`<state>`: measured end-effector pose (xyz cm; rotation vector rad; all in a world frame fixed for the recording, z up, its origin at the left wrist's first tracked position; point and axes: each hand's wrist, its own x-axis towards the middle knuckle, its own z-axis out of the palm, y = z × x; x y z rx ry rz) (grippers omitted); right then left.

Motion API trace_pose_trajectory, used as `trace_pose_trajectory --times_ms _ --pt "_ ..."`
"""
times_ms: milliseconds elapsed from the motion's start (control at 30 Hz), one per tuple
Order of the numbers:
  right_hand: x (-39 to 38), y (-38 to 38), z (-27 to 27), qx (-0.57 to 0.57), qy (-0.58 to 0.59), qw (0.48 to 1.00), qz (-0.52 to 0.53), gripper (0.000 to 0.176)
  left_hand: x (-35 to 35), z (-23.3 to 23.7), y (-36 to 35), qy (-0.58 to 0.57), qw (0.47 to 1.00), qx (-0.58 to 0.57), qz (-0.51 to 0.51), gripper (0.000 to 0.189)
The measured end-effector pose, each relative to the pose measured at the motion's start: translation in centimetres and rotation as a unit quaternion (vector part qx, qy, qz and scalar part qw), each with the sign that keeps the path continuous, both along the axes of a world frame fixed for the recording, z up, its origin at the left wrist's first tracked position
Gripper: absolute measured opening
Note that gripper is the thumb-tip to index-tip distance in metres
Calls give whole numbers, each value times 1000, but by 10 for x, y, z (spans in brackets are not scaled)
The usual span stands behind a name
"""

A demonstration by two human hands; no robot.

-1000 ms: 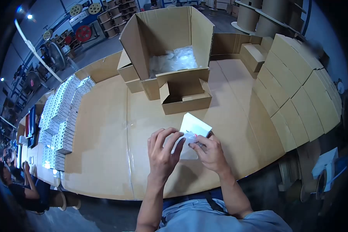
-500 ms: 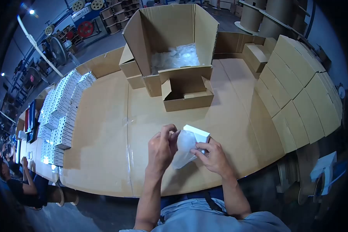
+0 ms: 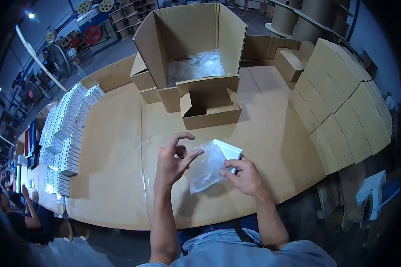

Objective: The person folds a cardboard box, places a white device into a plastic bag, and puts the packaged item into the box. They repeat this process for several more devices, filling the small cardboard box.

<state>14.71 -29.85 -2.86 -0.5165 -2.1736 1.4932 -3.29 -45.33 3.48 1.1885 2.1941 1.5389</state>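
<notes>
My right hand (image 3: 247, 178) pinches a clear plastic bag (image 3: 204, 171) together with a small white box (image 3: 228, 151) above the cardboard-covered table. The box's upper end shows beyond the thumb and fingers, and the bag hangs down to its left. My left hand (image 3: 170, 163) is open at the bag's left side, thumb and forefinger spread apart, the thumb tip close to the bag's edge. In front of both hands stands an open small carton (image 3: 213, 120) with its flaps up.
Behind the small carton is a large open carton (image 3: 187, 26) holding clear plastic bags (image 3: 205, 64). White boxes (image 3: 67, 120) are stacked at the left, brown cartons (image 3: 329, 93) at the right. A person (image 3: 29, 218) sits at the far left. The table (image 3: 116, 178) has a curved-looking front edge.
My left hand has opened and moved left, away from the bag. The bag now lies flatter and more spread out, while my right hand keeps hold of it with the white box.
</notes>
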Motion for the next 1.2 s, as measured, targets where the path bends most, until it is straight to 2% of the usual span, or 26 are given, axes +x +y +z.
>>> trace_pose_trajectory --times_ms 133,167,233,267,300,400,500,600,633,733,767,867,967,1067,1133,1200 --pt "-9 0 7 -1 -26 1000 14 28 0 -2 15 -2 996 81 -25 17" --pt "-11 -1 2 -24 12 1000 7 29 -4 -8 9 -87 994 64 -15 24" --pt "-20 -4 -8 -70 88 994 -5 30 -11 -26 17 -63 960 272 32 35" --pt "-20 -4 -6 -58 80 995 -26 30 -13 -33 21 -50 925 373 53 40" --pt "-19 -6 3 -46 70 995 -47 30 0 -30 15 -167 897 404 62 61" --pt "-20 -7 9 -14 75 994 -75 29 36 -38 -3 -269 914 304 9 70" --pt "-20 -15 7 -5 70 994 -80 31 54 -40 2 -242 950 194 -40 77" --pt "-15 -17 8 -5 40 997 -65 28 55 -49 3 -245 955 164 -30 77" --pt "-14 -17 8 -7 27 998 -58 27 55 -49 4 -215 961 175 -10 73" --pt "-15 -15 4 -91 205 974 -23 25 51 -49 -5 -158 978 132 -3 70" --pt "-7 -6 9 -173 203 963 47 23 52 -48 -7 -168 977 127 -3 69" --pt "4 27 5 -50 171 984 3 31 54 -44 -11 -181 976 119 0 67" --pt "-8 29 33 -41 304 951 -52 51 56 -49 -15 -161 980 119 9 68" --pt "-13 34 51 1 329 944 9 64 56 -52 -16 -160 980 115 7 69" --pt "-14 33 59 -6 332 943 24 64 56 -54 -17 -184 977 108 6 70" --pt "-16 34 61 -1 339 940 48 65 57 -53 -16 -160 980 117 10 70"
